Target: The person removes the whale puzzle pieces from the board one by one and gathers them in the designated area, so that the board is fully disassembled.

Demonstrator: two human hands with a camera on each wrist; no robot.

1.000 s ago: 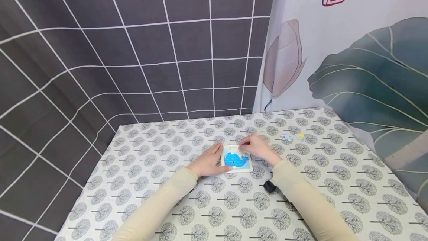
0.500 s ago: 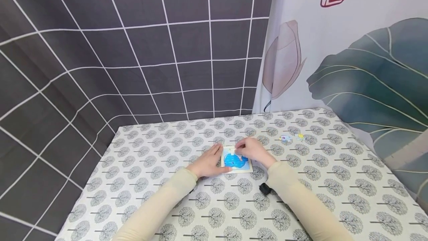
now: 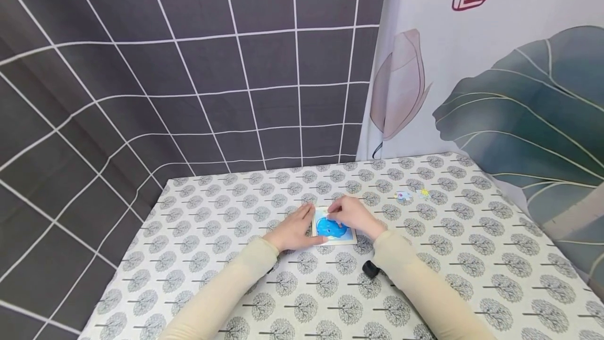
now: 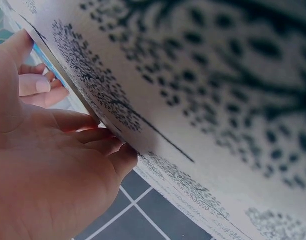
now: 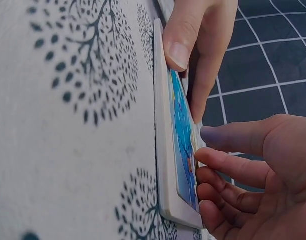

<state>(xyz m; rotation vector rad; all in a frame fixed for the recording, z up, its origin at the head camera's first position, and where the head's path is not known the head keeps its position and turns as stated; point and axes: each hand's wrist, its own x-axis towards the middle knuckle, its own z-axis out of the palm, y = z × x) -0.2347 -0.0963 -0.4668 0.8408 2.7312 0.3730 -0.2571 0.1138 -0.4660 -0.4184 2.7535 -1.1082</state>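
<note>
A small square jigsaw puzzle (image 3: 330, 230) with a blue whale lies in a pale frame on the table in the head view. My left hand (image 3: 294, 229) lies along its left side, fingers stretched out and thumb resting over the near edge. In the right wrist view the left thumb (image 5: 182, 42) presses at the frame's edge. My right hand (image 3: 354, 214) is over the upper right of the picture, thumb and forefinger pinching a puzzle piece, mostly hidden by the fingers. The right fingertips (image 5: 205, 156) are right at the puzzle's surface in the right wrist view.
Two loose puzzle pieces lie farther back to the right: a pale blue one (image 3: 403, 195) and one with a yellow sun (image 3: 424, 193). The tablecloth (image 3: 212, 224) has a tree print. A dark gridded curtain (image 3: 212, 67) hangs behind, with a leaf-printed one (image 3: 533, 104) at right.
My right hand has moved left and slightly nearer over the puzzle, from its upper right corner toward the upper middle. The left hand has stayed in place.
</note>
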